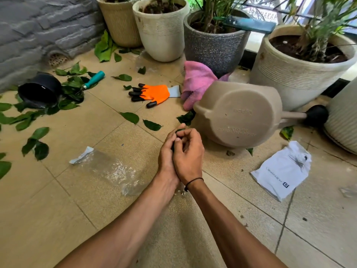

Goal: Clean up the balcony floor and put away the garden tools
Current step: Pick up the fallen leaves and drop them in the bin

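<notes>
We've got both hands together mid-floor: left hand (167, 151) and right hand (188, 151) curled around a small wad of dark green leaves (178, 130), mostly hidden between the fingers. More leaves (129, 117) lie scattered just ahead and far left. Tipped watering can (239, 115) sits just right of the hands; orange glove (154, 93), teal-handled tool (94, 79) and overturned black pot (39, 91) lie beyond. Clear plastic bag (108, 168) lies beside the left wrist. Risk, we judge: the wad is loose, so bits could drop when reaching for more.
</notes>
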